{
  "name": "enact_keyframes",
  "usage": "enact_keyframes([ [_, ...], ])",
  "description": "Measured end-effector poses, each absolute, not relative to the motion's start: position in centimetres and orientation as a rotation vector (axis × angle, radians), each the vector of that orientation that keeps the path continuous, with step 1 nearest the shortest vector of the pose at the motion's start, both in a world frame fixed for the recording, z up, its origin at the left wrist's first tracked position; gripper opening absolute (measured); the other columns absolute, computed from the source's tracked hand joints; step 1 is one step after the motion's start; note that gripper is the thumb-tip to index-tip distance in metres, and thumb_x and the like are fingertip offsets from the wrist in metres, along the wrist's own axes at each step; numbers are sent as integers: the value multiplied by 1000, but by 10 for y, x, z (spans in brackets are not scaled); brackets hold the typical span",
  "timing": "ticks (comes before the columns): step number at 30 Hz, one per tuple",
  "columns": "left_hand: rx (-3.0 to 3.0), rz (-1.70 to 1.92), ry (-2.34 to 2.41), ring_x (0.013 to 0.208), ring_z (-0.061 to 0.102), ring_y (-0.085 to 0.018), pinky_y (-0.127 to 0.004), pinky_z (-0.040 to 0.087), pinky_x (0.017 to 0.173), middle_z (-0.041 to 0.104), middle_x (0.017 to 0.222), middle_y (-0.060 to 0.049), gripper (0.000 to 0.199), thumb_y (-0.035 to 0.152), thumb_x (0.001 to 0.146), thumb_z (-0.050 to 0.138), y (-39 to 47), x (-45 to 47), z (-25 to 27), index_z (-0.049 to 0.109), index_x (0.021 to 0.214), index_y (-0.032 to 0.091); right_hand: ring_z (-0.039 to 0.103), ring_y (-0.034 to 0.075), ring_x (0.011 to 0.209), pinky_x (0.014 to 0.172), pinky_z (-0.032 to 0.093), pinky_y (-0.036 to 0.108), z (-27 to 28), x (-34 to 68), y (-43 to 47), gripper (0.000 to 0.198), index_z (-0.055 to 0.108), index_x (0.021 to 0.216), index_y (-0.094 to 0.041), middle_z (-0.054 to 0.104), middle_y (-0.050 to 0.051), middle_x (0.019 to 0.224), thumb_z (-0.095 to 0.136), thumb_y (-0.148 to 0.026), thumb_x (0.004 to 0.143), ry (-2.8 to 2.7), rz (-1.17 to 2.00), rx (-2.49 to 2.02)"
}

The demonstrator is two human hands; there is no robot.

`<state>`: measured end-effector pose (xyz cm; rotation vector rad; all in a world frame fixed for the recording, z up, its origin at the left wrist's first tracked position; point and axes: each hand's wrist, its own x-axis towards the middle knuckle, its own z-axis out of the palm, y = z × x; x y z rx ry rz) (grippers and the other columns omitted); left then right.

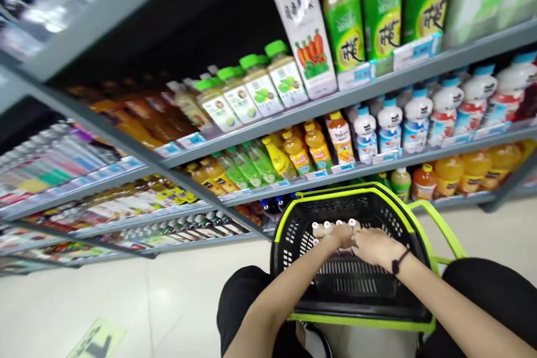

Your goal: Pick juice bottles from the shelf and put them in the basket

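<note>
Both of my hands reach down into a black shopping basket (356, 310) with a lime-green rim, standing between my knees. In it, small bottles (319, 229) with pale caps marked in red stand close together near the far side. My left hand (342, 236) is closed over the bottles at their middle, its fingertips partly hidden. Beside it, almost touching, my right hand (373, 245) has its fingers bent in at the right end of the bottles. A dark band (398, 262) circles my right wrist. The lower parts of the bottles are mostly hidden.
Shelves (268, 123) of drinks rise just beyond the basket. Large green-labelled bottles (384, 17) stand on the upper shelf, and blue-capped bottles (390, 123) below. The basket's green handle (444, 226) leans to the right. A floor sticker (98, 341) lies at lower left.
</note>
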<state>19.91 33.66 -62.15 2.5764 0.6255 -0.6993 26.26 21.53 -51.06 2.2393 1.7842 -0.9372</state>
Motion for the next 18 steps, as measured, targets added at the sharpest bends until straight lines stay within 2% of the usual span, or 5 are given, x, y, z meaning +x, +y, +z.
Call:
enact_keyframes([
  [5,2566,-155,648,88,74,-19,-34,59,87,77,94,-6,11,22,94,72,393,162,-546,76,100,14,69,37,125,106,54,44,-507,244,210,41,74,130,-4,72,25,131,52,-21,101,1821,-894,2146],
  [8,2533,447,668,85,72,-16,-26,55,81,76,92,-4,19,25,100,58,423,131,-471,75,99,16,68,37,127,108,53,44,-508,237,210,42,73,132,-4,71,26,133,53,-24,101,1837,-882,2114],
  [12,2344,1345,907,108,64,-23,-37,50,99,69,117,-13,37,36,109,35,467,92,-368,65,115,15,67,38,129,109,53,44,-512,230,212,42,75,130,-4,71,28,131,53,-22,99,1825,-881,2075],
  [14,2207,1822,978,112,61,-26,-42,48,104,68,117,-14,30,35,106,44,495,79,-329,65,115,16,67,38,129,109,53,44,-513,227,213,43,75,130,-5,71,28,131,53,-22,98,1818,-879,2069],
  [18,2360,1793,1093,134,54,-34,-53,39,119,63,139,-19,46,35,97,66,545,69,-282,60,138,15,68,37,128,107,53,43,-517,223,215,42,77,128,-11,71,28,131,53,-23,97,1806,-882,2082],
])
